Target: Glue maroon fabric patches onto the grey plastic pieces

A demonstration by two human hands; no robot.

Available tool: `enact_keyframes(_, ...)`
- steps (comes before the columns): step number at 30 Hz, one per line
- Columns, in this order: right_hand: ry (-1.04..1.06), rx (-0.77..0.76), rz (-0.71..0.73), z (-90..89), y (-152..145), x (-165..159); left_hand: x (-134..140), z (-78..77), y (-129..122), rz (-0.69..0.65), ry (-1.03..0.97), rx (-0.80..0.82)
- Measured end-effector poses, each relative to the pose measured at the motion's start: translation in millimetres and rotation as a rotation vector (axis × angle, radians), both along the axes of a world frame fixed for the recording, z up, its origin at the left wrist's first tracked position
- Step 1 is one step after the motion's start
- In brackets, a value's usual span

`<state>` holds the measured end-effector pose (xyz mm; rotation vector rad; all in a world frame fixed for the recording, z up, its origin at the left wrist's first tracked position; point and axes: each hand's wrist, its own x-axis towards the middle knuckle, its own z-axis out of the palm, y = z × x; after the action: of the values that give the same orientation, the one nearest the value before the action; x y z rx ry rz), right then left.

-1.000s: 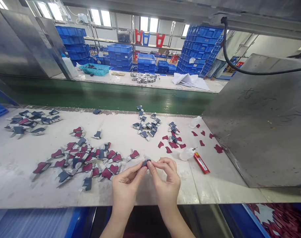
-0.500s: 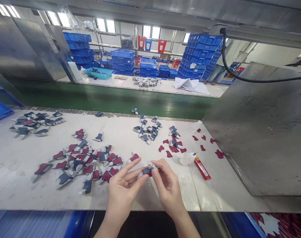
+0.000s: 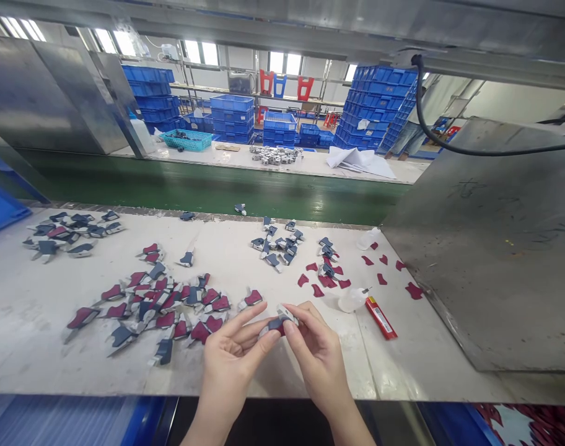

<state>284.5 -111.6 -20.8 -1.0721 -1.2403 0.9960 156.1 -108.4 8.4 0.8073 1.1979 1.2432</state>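
While both my hands meet just above the near edge of the white worktable, I pinch one small blue-grey and red part between them. My left hand has thumb and forefinger closed on its lower end, the other fingers fanned loose; my right hand curls over it, fingertips pressed to its upper, paler end. I judge that I am at the fitting step, seating the red piece against the grey body, and it looks nearly home. Next comes a firm, even squeeze without letting the two halves slide askew. A heap of finished-looking parts lies just to my left, loose red pieces lie beyond my right hand, with a small clear bottle and a red cutter near them.
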Motion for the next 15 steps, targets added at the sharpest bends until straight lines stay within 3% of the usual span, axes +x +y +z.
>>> enact_keyframes(4,0.057,-0.021,-0.044,0.1,0.2,-4.9,1.6,-0.4,-2.0,0.026,0.018,0.006)
enact_keyframes(11,0.069,0.042,0.009,-2.4,5.6,-5.0,0.9,-11.9,-1.1,0.039,0.124,0.093)
enact_keyframes(13,0.069,0.05,-0.017,-2.6,8.5,-2.9,-6.8,-12.3,3.8,-0.062,0.223,0.147)
enact_keyframes(15,0.073,0.037,-0.015,-3.4,11.4,-0.1,-20.5,-5.5,15.9,-0.249,0.401,0.22)
